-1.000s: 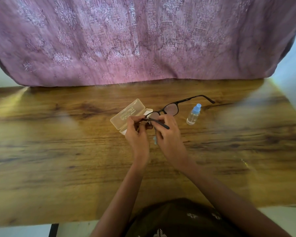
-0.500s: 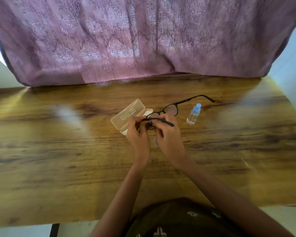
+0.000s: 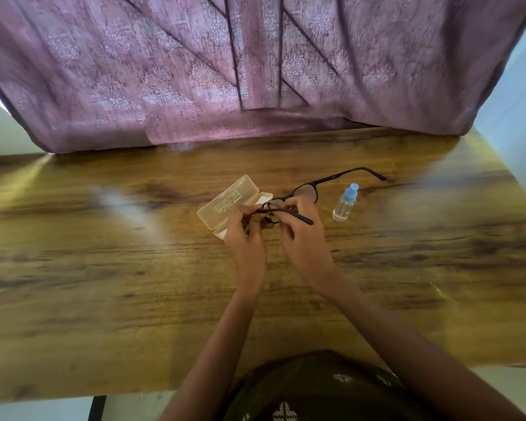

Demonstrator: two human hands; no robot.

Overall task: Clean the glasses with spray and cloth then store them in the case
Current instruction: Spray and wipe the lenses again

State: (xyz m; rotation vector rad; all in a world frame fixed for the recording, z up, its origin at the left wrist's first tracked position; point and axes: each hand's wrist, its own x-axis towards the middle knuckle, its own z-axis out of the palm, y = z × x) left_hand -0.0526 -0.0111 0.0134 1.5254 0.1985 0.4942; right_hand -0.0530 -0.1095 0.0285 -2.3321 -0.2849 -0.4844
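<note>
Black-framed glasses point(image 3: 308, 192) are held over the middle of the wooden surface point(image 3: 104, 284), between both hands and a little above it. The left hand point(image 3: 246, 238) pinches the near end of the frame: its fingers point(image 3: 243, 212) are curled and pressed together with the thumb on the thin black part. The right hand point(image 3: 304, 241) holds the frame close to the bridge, and its fingers point(image 3: 296, 205) are curled around it. One temple is folded across and lies over the right hand, with its tip pointing to the right. The other temple is open and reaches away toward the far right side of the surface.

A pale, half-clear case point(image 3: 228, 202) lies open on the surface just behind the left hand, which covers its near corner. A small clear spray bottle point(image 3: 344, 203) with a blue cap stands to the right of the glasses, near the right hand but not touching it. A mauve patterned curtain point(image 3: 195, 71) hangs behind the far edge of the surface. Both forearms are bare, and dark patterned clothing shows at the bottom edge.
</note>
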